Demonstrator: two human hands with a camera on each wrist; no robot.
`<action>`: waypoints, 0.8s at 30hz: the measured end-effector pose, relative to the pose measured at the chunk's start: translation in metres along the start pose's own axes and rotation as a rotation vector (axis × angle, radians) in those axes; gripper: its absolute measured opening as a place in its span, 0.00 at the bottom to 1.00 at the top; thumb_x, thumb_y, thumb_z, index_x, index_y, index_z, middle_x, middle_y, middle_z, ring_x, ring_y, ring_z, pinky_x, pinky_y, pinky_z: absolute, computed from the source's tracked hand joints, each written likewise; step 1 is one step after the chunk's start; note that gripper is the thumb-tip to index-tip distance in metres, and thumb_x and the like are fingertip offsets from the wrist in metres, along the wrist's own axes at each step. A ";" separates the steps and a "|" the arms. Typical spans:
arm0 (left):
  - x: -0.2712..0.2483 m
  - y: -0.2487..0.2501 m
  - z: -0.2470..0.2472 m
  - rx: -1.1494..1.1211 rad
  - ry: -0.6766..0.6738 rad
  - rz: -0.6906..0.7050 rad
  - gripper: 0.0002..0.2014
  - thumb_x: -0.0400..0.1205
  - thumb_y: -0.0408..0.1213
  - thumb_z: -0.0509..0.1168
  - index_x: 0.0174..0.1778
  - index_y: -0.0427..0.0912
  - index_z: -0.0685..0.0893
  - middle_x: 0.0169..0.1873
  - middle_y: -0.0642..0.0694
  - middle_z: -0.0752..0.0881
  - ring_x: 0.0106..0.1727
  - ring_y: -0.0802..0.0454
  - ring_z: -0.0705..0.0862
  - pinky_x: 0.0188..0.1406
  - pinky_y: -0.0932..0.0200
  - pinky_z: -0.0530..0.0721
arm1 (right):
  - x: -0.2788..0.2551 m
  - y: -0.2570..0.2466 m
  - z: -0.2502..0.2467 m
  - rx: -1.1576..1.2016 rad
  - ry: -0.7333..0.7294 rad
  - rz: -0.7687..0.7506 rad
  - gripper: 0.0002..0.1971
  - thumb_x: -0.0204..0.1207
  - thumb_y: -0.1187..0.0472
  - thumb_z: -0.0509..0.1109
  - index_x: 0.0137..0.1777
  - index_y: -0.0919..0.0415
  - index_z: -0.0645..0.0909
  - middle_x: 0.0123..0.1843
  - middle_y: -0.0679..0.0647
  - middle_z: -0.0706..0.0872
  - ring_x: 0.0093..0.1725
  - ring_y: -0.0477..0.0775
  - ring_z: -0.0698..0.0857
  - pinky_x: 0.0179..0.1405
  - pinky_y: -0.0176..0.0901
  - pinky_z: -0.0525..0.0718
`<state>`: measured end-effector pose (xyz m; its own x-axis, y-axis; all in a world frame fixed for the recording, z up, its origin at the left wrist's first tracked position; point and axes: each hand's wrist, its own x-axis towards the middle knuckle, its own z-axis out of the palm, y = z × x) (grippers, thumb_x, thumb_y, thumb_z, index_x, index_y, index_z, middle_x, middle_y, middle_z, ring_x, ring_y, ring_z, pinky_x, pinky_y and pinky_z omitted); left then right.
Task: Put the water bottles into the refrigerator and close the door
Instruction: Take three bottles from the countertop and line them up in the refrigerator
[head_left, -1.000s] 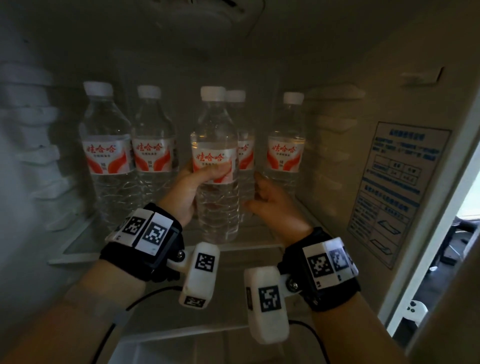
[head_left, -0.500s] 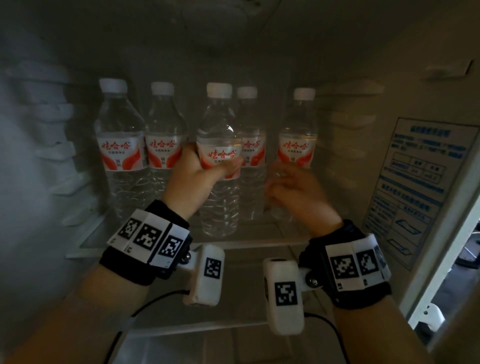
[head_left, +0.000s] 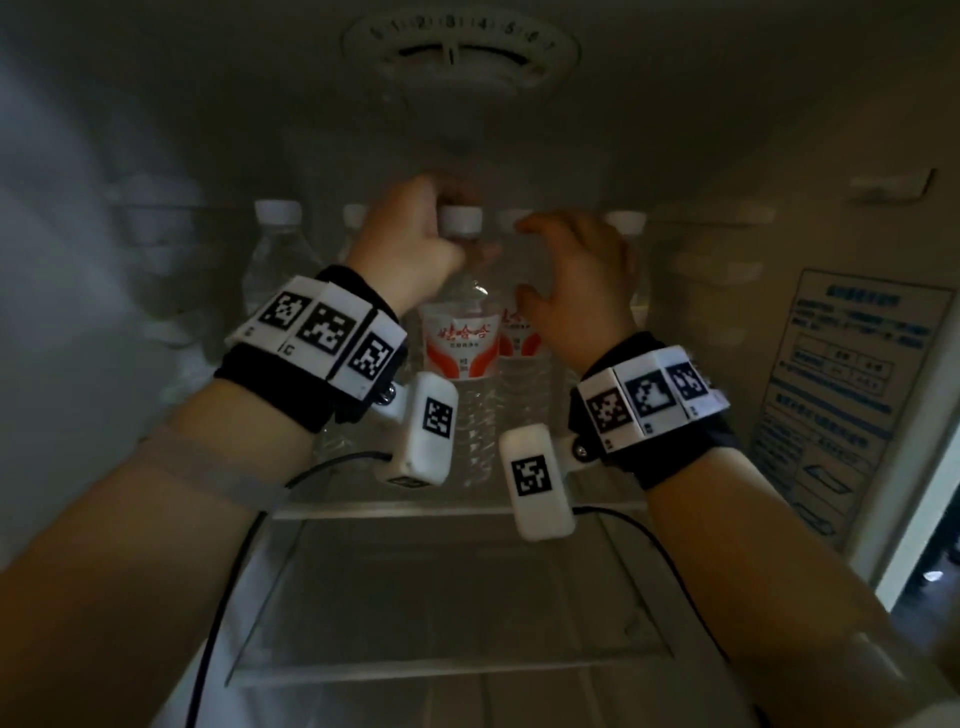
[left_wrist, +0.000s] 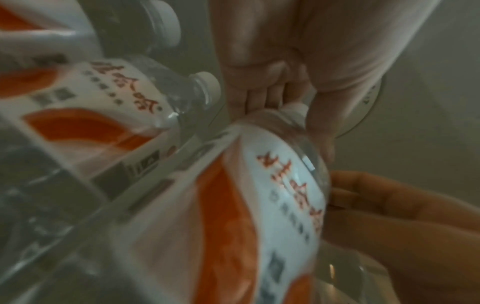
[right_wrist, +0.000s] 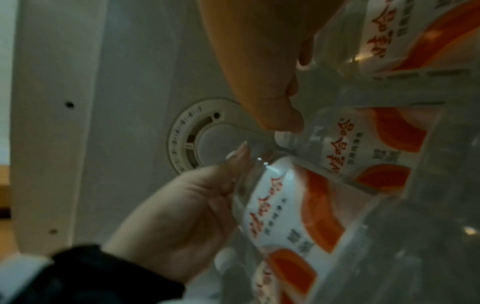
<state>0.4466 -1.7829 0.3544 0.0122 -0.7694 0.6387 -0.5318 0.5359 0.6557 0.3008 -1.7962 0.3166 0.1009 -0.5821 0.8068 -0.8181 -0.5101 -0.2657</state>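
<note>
Several clear water bottles with white caps and red-and-white labels stand on the refrigerator's upper glass shelf (head_left: 415, 512). My left hand (head_left: 415, 244) grips the front middle bottle (head_left: 462, 338) at its neck, fingers curled round just under the cap. The left wrist view shows those fingers (left_wrist: 272, 94) at the same bottle (left_wrist: 246, 205). My right hand (head_left: 571, 275) hovers just right of it with loosely curved fingers, in front of the bottle behind (head_left: 519, 332). I cannot tell whether it touches either. In the right wrist view my right hand (right_wrist: 259, 72) holds nothing.
More bottles stand at the far left (head_left: 270, 260) and far right (head_left: 626, 221) of the row. A thermostat dial (head_left: 460, 49) sits in the ceiling close above the caps. A lower shelf (head_left: 441, 670) lies below. A blue sticker (head_left: 852, 389) is on the right wall.
My left hand slid up from the front bottle's label to its neck. My right hand rose alongside to cap height. The view tilted upward.
</note>
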 end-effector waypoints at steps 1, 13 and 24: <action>0.001 -0.001 0.000 -0.032 0.000 -0.008 0.23 0.69 0.32 0.75 0.59 0.42 0.78 0.56 0.47 0.81 0.61 0.48 0.81 0.63 0.50 0.81 | 0.001 0.000 0.000 -0.037 -0.023 -0.002 0.28 0.70 0.60 0.68 0.71 0.50 0.70 0.73 0.56 0.74 0.76 0.59 0.66 0.77 0.58 0.54; 0.026 -0.007 -0.008 0.213 -0.012 0.087 0.16 0.76 0.28 0.68 0.60 0.43 0.81 0.55 0.48 0.81 0.56 0.51 0.79 0.54 0.59 0.78 | 0.035 -0.003 0.002 -0.052 -0.168 0.044 0.22 0.78 0.49 0.60 0.71 0.51 0.65 0.62 0.56 0.85 0.67 0.59 0.80 0.81 0.68 0.37; 0.034 -0.011 -0.005 0.638 -0.036 0.195 0.14 0.80 0.42 0.64 0.61 0.45 0.80 0.62 0.43 0.85 0.66 0.42 0.79 0.80 0.40 0.47 | 0.040 0.000 -0.004 0.054 -0.105 0.085 0.13 0.79 0.53 0.58 0.62 0.51 0.72 0.40 0.46 0.83 0.59 0.53 0.84 0.77 0.60 0.27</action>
<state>0.4568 -1.8131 0.3706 -0.1579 -0.6962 0.7002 -0.9182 0.3644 0.1553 0.3028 -1.8169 0.3508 0.0936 -0.6867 0.7209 -0.7951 -0.4874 -0.3610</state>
